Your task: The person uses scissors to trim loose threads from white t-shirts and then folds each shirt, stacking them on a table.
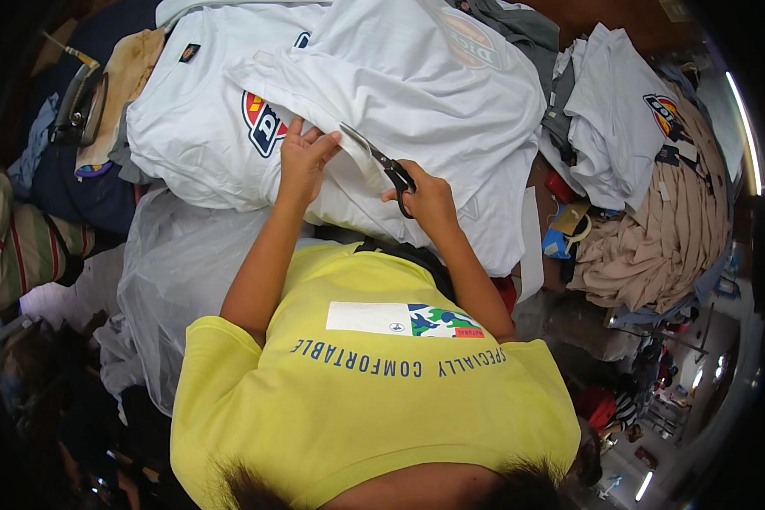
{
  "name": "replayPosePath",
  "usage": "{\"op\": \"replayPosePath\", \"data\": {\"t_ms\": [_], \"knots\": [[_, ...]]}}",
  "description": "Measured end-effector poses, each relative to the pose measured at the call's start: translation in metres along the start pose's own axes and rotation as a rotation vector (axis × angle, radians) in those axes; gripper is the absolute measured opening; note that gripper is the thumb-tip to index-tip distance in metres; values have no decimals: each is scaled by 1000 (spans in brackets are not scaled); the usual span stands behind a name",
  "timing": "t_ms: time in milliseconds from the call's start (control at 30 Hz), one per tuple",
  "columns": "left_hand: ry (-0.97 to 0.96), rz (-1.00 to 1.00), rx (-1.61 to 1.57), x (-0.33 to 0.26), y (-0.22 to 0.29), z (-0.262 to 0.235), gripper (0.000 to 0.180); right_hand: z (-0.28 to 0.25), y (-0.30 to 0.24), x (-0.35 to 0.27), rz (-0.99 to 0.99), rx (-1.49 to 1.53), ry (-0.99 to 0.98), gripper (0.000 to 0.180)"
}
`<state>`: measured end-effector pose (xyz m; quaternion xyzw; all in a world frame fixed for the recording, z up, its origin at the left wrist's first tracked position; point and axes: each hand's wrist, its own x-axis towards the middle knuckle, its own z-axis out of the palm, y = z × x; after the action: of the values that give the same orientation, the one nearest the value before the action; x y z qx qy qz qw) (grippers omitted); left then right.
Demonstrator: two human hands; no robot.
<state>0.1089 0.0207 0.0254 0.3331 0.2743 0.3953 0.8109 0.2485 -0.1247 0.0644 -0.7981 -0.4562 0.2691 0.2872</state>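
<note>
White T-shirts with a colourful printed emblem lie heaped in front of me. Across the top of the heap spreads a loose white T-shirt [382, 85], its near edge raised by my left hand [304, 166]. The thumb and fingers of that hand are closed on the fabric. My right hand [429, 202] grips black-handled scissors [393, 170] by their loops. The blades point up and to the left along the shirt, their tips close to my left fingertips. Whether any thread or cloth sits between the blades is too small to tell.
An iron [85, 106] stands at the far left beside a tan cloth [134, 72]. At the right, another white T-shirt [608, 110] lies by piled beige garments [663, 242]. A tape roll [580, 229] is near them. A clear plastic bag [166, 280] hangs left of me.
</note>
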Motion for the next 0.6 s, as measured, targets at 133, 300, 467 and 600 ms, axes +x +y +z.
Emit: {"op": "replayPosePath", "data": {"t_ms": [133, 300, 467, 600], "knots": [[-23, 27, 16, 3, 4, -3, 63, 1, -5, 3, -105, -120, 58, 44], [-28, 21, 15, -2, 6, 0, 64, 2, -18, 13, -188, -128, 126, 47], [-12, 27, 28, -2, 10, 1, 67, 5, -5, 13, -94, -17, 40, 47], [1, 65, 30, 4, 14, -3, 72, 10, 5, 13, -145, -27, 84, 49]]}}
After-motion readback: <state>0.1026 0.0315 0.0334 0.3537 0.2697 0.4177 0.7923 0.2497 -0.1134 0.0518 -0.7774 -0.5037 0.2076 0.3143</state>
